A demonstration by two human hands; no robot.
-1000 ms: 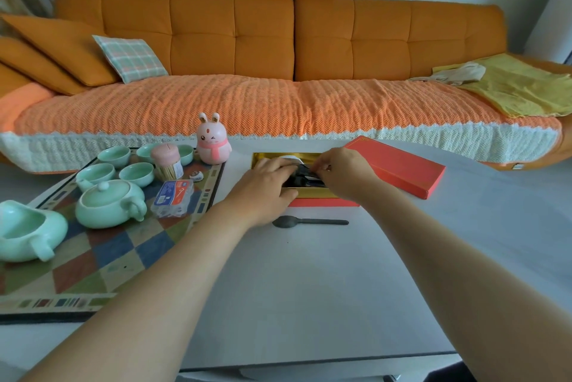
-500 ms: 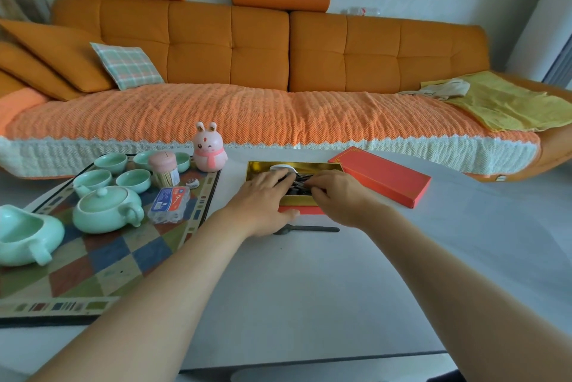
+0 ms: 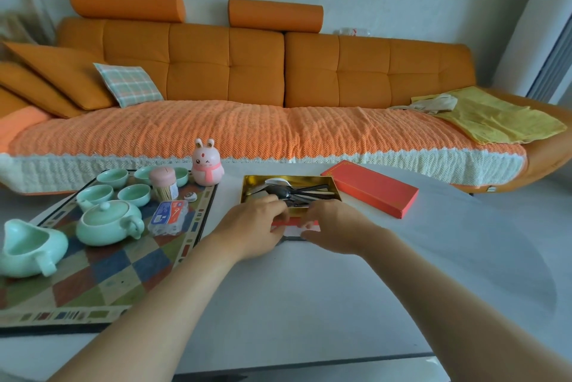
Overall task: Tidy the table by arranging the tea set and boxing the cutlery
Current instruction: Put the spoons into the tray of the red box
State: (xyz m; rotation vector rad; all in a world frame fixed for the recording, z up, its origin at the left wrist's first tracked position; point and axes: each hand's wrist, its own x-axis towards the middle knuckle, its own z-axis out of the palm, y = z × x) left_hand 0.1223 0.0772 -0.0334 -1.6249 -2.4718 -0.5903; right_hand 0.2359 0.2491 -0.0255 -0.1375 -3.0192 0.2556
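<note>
Cutlery (image 3: 297, 193) lies in a gold-lined box (image 3: 335, 188) mid-counter (image 3: 340, 304), beside its red lid (image 3: 371, 193). Both hands rest at the box's near edge: left hand (image 3: 252, 228) with fingers curled together on the cutlery ends, right hand (image 3: 332, 227) with fingers flat together. A teapot (image 3: 106, 222) and cups (image 3: 134, 194) sit on a mat (image 3: 102, 282) to the left.

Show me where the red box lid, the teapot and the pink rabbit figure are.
red box lid (image 3: 370, 188), head view, on its flat top face.
teapot (image 3: 106, 222), head view, on its round body.
pink rabbit figure (image 3: 205, 165), head view, on its face.
</note>
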